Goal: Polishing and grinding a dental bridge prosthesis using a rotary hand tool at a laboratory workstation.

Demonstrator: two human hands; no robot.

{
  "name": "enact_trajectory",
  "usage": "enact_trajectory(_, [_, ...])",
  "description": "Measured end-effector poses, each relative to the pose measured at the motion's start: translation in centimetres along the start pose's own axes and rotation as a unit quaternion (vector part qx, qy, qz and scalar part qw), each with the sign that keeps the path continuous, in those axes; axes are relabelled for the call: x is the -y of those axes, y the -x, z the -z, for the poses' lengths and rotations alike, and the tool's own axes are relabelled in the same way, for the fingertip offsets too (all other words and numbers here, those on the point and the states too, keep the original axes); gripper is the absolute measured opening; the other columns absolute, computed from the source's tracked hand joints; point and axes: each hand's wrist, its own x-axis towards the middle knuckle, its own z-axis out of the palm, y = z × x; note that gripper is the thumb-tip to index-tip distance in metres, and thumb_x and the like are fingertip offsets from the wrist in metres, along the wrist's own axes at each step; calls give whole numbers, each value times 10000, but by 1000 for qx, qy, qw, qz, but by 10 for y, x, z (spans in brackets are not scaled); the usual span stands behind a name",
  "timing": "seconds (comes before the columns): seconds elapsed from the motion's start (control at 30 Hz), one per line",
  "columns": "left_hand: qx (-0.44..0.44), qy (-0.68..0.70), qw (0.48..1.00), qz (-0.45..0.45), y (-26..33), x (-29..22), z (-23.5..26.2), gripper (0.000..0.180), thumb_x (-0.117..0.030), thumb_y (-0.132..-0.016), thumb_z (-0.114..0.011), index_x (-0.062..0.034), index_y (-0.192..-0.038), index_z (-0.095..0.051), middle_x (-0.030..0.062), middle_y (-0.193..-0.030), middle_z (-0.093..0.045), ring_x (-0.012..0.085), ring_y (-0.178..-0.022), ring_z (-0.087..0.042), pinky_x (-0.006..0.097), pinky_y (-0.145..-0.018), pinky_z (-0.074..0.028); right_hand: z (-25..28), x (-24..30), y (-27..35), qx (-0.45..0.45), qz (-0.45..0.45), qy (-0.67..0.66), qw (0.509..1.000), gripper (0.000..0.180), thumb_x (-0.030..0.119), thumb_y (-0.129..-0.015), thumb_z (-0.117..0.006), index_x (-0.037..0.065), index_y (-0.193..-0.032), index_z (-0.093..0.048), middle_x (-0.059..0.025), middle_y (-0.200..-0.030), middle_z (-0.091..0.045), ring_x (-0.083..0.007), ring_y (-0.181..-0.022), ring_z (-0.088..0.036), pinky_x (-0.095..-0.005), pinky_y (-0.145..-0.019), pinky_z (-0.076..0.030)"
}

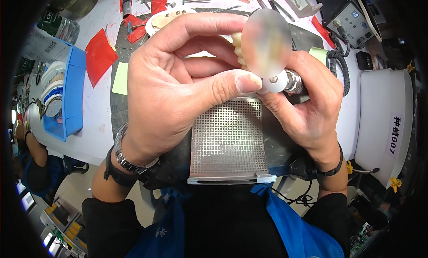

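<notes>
My left hand is closed around a dental piece with a row of cream-coloured teeth, thumb below and fingers curled above. A blurred oval patch hides most of the piece. My right hand grips a metal rotary handpiece, whose white rounded front part lies beside my left thumb tip. Whether a tool tip touches the teeth is hidden by the blur. Both hands are held over a perforated metal plate at the bench's front edge.
A blue bin with dental models stands left, near red sheets. Mounted discs and a pale dental model lie at the back. Right are a control box, a coiled cord and a white container. Another person's arm shows far left.
</notes>
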Motion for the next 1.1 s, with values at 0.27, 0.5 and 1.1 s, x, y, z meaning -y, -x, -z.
enact_trajectory(0.27, [5, -5, 1000, 5, -4, 1, 3, 589, 73, -778, -765, 74, -1307, -505, 127, -1053, -622, 158, -930, -671, 258, -840, -568, 2, -1, -2, 7, -15, 1, 1000, 365, 135, -672, -858, -29, -913, -638, -114, -762, -630, -230, -639, -596, -304, -582, -453])
enact_trajectory(0.5, [34, 31, 996, 79, -4, -11, 7, 499, 58, -815, -739, 73, -1271, -536, 129, -1099, -627, 155, -948, -663, 270, -858, -571, 3, 2, -6, 12, -1, 18, 1000, 276, 136, -657, -831, 20, -833, -653, -87, -666, -600, -266, -565, -574, -345, -535, -441])
enact_trajectory(1.1, [-226, -756, 572, -227, 163, -113, 139, 387, -135, -814, -768, 27, -1140, -637, 216, -1084, -657, 358, -964, -652, 439, -852, -543, 58, 31, 25, -113, 60, 144, 981, 185, 119, -773, -644, 149, -953, -614, -28, -690, -598, -227, -682, -655, -374, -557, -500])
